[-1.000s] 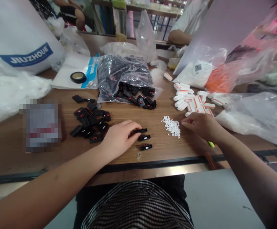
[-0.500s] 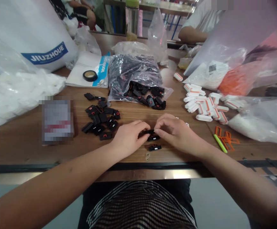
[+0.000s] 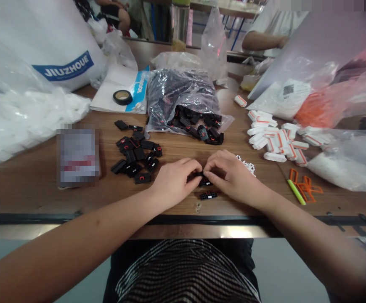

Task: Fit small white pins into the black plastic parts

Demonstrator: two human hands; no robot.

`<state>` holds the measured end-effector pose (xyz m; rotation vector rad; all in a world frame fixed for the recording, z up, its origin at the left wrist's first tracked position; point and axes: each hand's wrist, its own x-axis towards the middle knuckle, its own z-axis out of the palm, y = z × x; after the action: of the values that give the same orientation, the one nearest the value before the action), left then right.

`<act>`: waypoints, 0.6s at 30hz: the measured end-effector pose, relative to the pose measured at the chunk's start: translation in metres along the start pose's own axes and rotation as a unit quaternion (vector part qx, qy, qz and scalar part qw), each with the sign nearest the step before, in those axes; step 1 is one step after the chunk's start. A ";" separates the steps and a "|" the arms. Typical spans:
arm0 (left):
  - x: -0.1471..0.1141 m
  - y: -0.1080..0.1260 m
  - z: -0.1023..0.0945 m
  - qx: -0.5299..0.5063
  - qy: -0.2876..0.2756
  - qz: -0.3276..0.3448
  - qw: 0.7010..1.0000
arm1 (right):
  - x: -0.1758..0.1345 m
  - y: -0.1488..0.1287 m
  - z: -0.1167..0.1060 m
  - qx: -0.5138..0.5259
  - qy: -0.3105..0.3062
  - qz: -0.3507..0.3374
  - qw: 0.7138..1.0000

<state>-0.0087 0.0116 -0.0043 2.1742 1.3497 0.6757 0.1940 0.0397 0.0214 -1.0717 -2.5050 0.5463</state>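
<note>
My left hand point(image 3: 178, 181) is closed, with thumb and fingers pinching a black connector housing point(image 3: 198, 173) mostly hidden behind the fingertips. My right hand point(image 3: 226, 176) meets it there, its thumb and forefinger pressed together at the housing's right end; whatever they hold is hidden. Just below the fingers lies a second black connector point(image 3: 205, 183) with white dots in its face. Nearer the table edge is another black connector point(image 3: 208, 195), also showing white dots. Small white plugs point(image 3: 246, 165) lie in a pile beside my right hand, partly covered by it.
Loose black connectors point(image 3: 135, 153) lie left of my hands, below an open plastic bag of connectors point(image 3: 183, 97). White-and-orange parts point(image 3: 274, 139), a green-handled pick point(image 3: 296, 192) and orange frames point(image 3: 307, 187) are at right. Black tape point(image 3: 122, 97) rests on a booklet point(image 3: 110, 84). A co-worker's arm point(image 3: 261, 42) shows behind.
The view has shifted slightly, moving the scene to the right. My fingertips have come closer together over the housing, and more of the white plug pile shows beside my right hand.
</note>
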 end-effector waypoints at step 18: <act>0.000 -0.001 0.000 0.009 0.007 -0.010 1.000 | -0.016 0.010 -0.029 0.008 0.090 -0.010 0.996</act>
<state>-0.0093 0.0124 -0.0045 2.1702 1.3884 0.6735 0.2236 0.0406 0.0387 -1.0390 -2.3476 0.4428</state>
